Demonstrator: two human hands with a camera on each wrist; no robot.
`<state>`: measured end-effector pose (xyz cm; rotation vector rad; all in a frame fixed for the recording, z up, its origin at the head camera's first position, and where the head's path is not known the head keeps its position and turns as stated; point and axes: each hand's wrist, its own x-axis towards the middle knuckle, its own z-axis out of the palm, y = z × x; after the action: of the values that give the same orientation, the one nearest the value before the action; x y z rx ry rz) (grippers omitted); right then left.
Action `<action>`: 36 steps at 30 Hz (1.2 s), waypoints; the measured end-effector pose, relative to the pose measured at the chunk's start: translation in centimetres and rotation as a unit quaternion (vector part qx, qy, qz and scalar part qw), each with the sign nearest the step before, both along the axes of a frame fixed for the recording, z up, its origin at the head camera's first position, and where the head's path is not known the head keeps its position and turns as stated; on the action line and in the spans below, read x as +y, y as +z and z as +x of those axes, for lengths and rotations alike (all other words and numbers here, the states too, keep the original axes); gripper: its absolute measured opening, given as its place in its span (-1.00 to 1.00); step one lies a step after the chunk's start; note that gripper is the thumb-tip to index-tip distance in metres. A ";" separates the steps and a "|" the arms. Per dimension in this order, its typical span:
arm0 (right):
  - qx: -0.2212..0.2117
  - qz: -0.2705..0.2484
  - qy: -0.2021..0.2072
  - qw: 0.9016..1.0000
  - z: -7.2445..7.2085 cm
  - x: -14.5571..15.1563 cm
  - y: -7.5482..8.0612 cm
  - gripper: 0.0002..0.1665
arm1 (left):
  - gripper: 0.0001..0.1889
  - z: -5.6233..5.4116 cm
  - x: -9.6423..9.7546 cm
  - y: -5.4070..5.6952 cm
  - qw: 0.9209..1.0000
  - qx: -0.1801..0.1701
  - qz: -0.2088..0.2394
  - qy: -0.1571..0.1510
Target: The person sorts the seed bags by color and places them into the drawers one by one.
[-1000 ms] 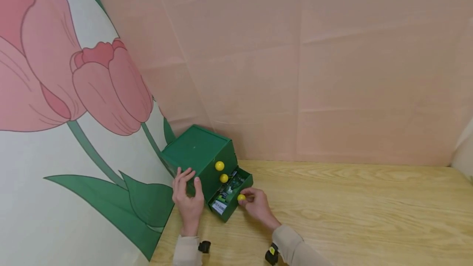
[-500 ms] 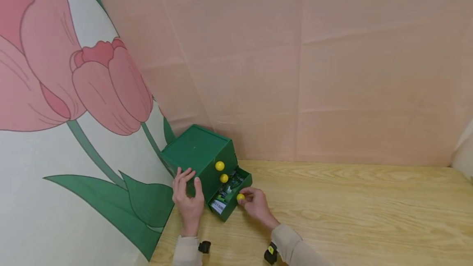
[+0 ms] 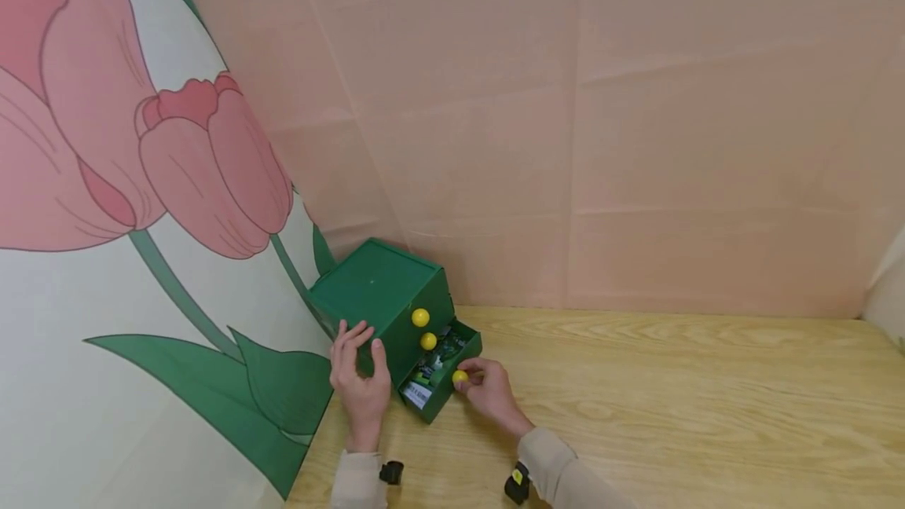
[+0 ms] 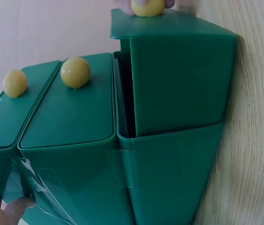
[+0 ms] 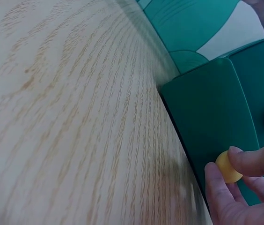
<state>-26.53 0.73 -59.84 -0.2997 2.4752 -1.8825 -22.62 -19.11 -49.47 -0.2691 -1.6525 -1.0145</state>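
A green drawer cabinet (image 3: pixel 378 285) stands in the corner, its bottom drawer (image 3: pixel 463 344) pulled out. Inside that drawer lie dark green printed packets (image 3: pixel 440 360) and a white label. My right hand (image 3: pixel 492 395) pinches the yellow round knob (image 5: pixel 228 167) on the drawer front between thumb and fingers. My left hand (image 3: pixel 360 383) rests against the cabinet's near side, fingers spread and mostly straight, tips at the top edge. Two more yellow knobs, an upper knob (image 4: pixel 15 83) and a middle knob (image 4: pixel 75 72), sit on the closed drawers. Clear tape (image 4: pixel 43 187) runs along the cabinet's side.
The cabinet sits on a wood-grain table (image 3: pixel 672 399). Behind it hangs a pink cloth backdrop (image 3: pixel 566 140). On the left rises a white panel with printed pink tulips (image 3: pixel 212 171), close against the cabinet.
The right hand and the bottom drawer have shifted very slightly toward the cabinet. The left hand has stayed in place.
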 end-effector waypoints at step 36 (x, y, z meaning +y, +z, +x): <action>-0.013 -0.004 0.005 1.000 -0.7 -0.7 0.4 -0.78 | -0.78 0.0 0.3 0.2 1.000 -0.009 0.001 0.002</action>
<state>-27.24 0.02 -59.47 -0.2858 2.4445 -1.8817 -22.57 -18.82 -49.31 -0.2560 -1.6681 -1.0174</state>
